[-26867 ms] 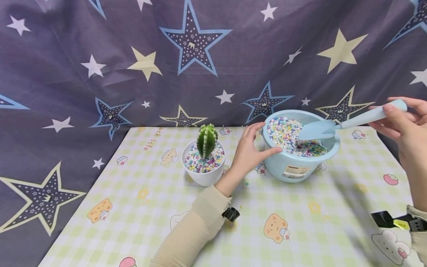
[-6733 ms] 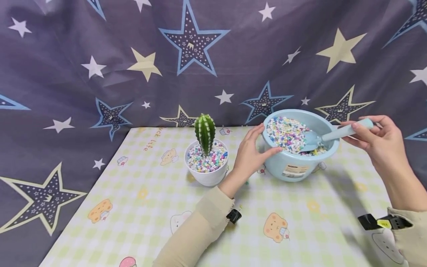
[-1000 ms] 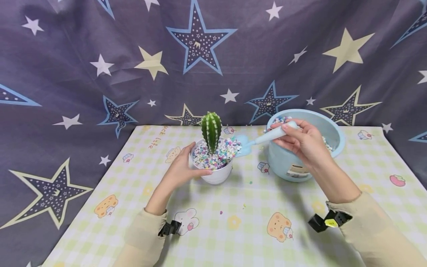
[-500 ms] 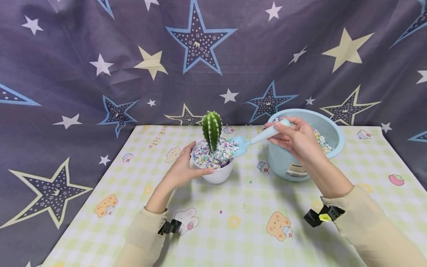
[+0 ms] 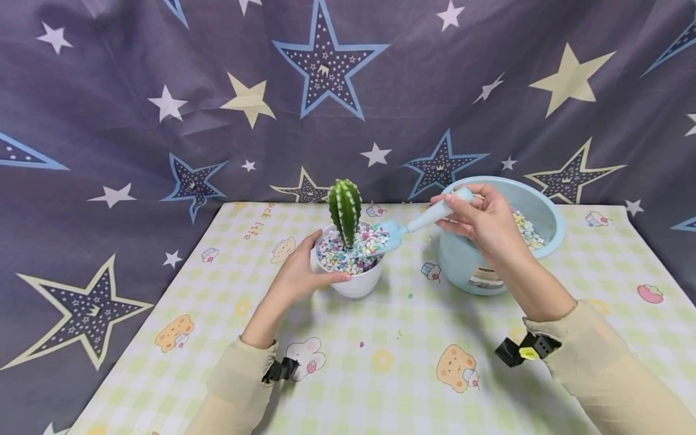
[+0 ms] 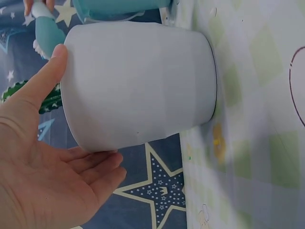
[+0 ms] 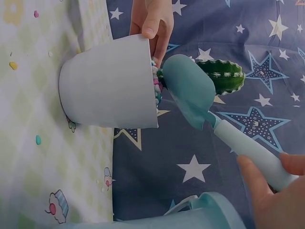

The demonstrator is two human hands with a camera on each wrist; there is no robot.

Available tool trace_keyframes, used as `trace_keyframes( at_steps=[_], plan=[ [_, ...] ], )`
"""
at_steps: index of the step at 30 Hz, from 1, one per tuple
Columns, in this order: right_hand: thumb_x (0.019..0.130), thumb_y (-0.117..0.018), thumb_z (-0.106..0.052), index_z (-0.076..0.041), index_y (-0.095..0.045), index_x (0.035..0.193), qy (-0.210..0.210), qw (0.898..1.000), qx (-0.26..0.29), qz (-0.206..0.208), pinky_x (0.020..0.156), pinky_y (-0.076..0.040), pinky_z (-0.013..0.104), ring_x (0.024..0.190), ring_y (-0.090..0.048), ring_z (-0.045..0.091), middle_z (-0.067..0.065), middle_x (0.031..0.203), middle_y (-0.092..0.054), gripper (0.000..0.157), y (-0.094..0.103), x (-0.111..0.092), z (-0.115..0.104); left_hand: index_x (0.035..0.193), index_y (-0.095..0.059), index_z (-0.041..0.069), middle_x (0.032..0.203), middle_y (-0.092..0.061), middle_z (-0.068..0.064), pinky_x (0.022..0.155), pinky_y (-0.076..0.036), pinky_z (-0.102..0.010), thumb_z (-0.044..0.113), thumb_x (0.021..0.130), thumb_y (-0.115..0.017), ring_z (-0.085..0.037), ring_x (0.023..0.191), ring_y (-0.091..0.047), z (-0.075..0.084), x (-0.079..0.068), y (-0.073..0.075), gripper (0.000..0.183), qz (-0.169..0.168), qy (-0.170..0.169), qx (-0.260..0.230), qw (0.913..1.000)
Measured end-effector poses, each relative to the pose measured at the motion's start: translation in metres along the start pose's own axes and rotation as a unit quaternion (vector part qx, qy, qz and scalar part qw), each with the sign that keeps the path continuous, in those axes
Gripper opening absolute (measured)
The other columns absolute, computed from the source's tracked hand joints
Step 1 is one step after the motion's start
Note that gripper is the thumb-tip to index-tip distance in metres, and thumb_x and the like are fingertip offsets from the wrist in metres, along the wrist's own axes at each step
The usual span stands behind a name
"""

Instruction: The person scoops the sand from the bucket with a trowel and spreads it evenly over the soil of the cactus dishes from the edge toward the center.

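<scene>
My left hand (image 5: 304, 273) holds the rim of a white flowerpot (image 5: 356, 287), thumb on the near side and fingers round the left. A green ribbed cactus (image 5: 345, 211) stands upright in it among coloured pebbles (image 5: 333, 254). My right hand (image 5: 492, 226) grips the handle of a light blue hand shovel (image 5: 429, 217). Its blade, bearing pebbles, tips down over the pot's right side, beside the cactus. In the right wrist view the back of the shovel blade (image 7: 188, 88) is close to the pot mouth, partly hiding the cactus. The left wrist view shows the pot wall (image 6: 138, 86) between thumb and fingers.
A light blue bucket (image 5: 462, 266) with pebbles (image 5: 526, 229) stands to the right, partly behind my right hand. Several stray pebbles (image 5: 410, 296) lie on the checked tablecloth (image 5: 337, 386). A star-patterned curtain (image 5: 206, 54) hangs behind the table.
My left hand has gone from the bucket's rim to the pot. The shovel has come from the bucket to the pot; over the last second its blade moved slightly left and pebbles slid off.
</scene>
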State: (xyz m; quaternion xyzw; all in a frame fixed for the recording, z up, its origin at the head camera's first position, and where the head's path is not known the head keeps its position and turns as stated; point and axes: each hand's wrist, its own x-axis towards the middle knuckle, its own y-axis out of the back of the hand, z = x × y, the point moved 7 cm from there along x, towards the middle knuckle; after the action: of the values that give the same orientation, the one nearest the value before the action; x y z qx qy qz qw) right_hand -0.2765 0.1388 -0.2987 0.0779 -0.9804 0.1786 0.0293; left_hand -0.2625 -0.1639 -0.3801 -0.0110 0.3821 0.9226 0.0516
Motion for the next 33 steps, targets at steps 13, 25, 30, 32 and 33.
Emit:
trace_keyframes(
  at_steps=[13, 25, 30, 32, 33],
  plan=[
    [0.094, -0.067, -0.008, -0.004, -0.044, 0.107, 0.067, 0.997, -0.05, -0.005, 0.079, -0.062, 0.031, 0.086, -0.076, 0.012, 0.0, 0.092, -0.077, 0.026, -0.01, -0.001, -0.012, 0.159, -0.02, 0.01, 0.163, -0.029, -0.013, 0.122, -0.027, -0.056, 0.052, 0.069, -0.087, -0.037, 0.149, -0.031, 0.007, -0.003, -0.001, 0.12, 0.007, 0.009, 0.019, 0.9998],
    [0.095, -0.066, -0.008, -0.006, -0.045, 0.104, 0.077, 0.994, -0.076, -0.014, 0.078, -0.062, 0.031, 0.089, -0.076, 0.01, -0.001, 0.091, -0.077, 0.023, -0.015, -0.005, -0.013, 0.161, -0.016, 0.013, 0.165, -0.023, -0.016, 0.122, -0.024, -0.061, 0.054, 0.071, -0.085, -0.04, 0.15, -0.026, -0.001, 0.006, 0.003, 0.12, -0.034, -0.019, 0.019, 0.999],
    [0.095, -0.066, -0.008, -0.006, -0.046, 0.104, 0.087, 0.993, -0.084, -0.014, 0.077, -0.062, 0.03, 0.089, -0.076, 0.009, -0.003, 0.091, -0.077, 0.022, -0.016, -0.005, -0.012, 0.16, -0.018, 0.016, 0.165, -0.025, -0.016, 0.121, -0.026, -0.061, 0.057, 0.067, -0.086, -0.04, 0.15, -0.028, -0.002, 0.006, 0.003, 0.123, -0.03, -0.008, 0.015, 0.9994],
    [0.095, -0.066, -0.008, -0.006, -0.046, 0.103, 0.09, 0.992, -0.089, -0.011, 0.076, -0.062, 0.03, 0.088, -0.076, 0.009, -0.004, 0.09, -0.077, 0.022, -0.017, -0.005, -0.013, 0.16, -0.018, 0.015, 0.165, -0.025, -0.015, 0.121, -0.026, -0.06, 0.058, 0.066, -0.086, -0.04, 0.15, -0.028, -0.001, 0.005, 0.003, 0.124, -0.027, -0.003, 0.012, 0.9996],
    [0.095, -0.067, -0.008, -0.006, -0.046, 0.103, 0.092, 0.991, -0.093, -0.009, 0.076, -0.062, 0.03, 0.087, -0.076, 0.009, -0.004, 0.09, -0.077, 0.022, -0.018, -0.005, -0.013, 0.16, -0.019, 0.014, 0.164, -0.026, -0.016, 0.121, -0.026, -0.06, 0.058, 0.066, -0.087, -0.04, 0.15, -0.028, 0.0, 0.004, 0.002, 0.124, -0.024, -0.002, 0.014, 0.9996]
  ],
)
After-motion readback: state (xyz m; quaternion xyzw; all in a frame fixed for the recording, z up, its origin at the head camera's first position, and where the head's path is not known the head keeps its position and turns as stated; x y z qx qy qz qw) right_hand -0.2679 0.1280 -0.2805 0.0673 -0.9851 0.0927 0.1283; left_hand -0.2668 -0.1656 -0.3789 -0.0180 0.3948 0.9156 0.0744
